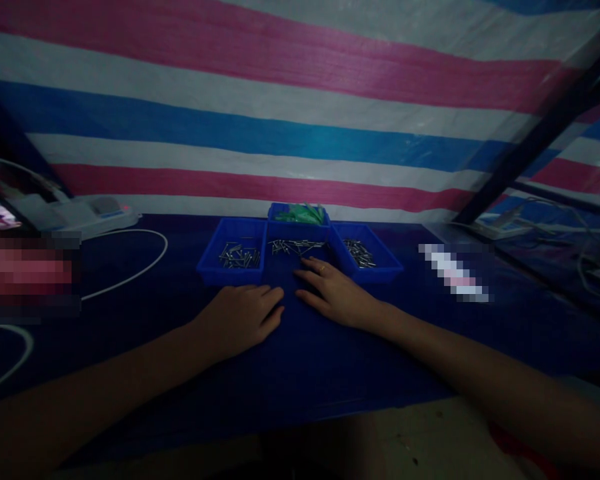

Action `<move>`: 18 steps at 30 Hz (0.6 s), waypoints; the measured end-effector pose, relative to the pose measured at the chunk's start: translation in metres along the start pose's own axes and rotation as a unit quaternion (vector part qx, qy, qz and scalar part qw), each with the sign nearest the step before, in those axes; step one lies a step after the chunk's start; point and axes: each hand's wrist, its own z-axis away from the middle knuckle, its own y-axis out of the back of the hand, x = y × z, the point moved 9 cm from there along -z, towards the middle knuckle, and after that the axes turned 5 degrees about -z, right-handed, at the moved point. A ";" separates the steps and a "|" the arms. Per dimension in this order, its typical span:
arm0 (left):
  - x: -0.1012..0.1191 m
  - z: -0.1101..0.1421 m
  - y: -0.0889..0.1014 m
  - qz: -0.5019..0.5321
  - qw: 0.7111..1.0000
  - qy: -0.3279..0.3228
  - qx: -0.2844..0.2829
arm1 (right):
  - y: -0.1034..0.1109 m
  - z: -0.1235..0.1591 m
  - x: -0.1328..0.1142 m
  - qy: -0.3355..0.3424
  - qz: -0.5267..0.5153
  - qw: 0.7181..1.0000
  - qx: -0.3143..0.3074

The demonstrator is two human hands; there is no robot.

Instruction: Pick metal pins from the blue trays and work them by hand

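Note:
My right hand (pixel 337 293) lies on the blue table with its fingers apart, holding nothing I can see. Its fingertips are just short of a loose pile of thin metal pieces (pixel 295 247), which look like screws or nails. My left hand (pixel 247 313) rests to the left with curled fingers and the thumb close to the index finger. Anything inside it is hidden. In front of it a blue bin (pixel 230 272) holds similar metal pieces (pixel 240 257). Right of the pile, another blue bin (pixel 383 270) holds more of these (pixel 359 253).
Behind the pile stands a third blue bin (pixel 300 232) with green plastic bags (pixel 303 214). A white cable (pixel 164 250) curves across the table (pixel 300 373) at left, near a power strip (pixel 110 212). Striped sheeting (pixel 290 140) hangs behind, with a dark frame post (pixel 525 147) at right.

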 end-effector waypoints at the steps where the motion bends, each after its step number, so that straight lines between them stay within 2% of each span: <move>1: 0.000 0.000 0.000 0.000 1.000 -0.001 0.001 | 0.001 0.000 -0.001 0.003 0.001 1.000 0.002; 11: -0.002 0.000 -0.001 0.005 1.000 -0.002 0.012 | 0.012 0.004 -0.011 0.026 0.014 1.000 0.009; 18: -0.001 -0.002 -0.001 0.020 1.000 -0.009 0.008 | 0.023 0.008 -0.012 0.036 0.006 0.999 0.037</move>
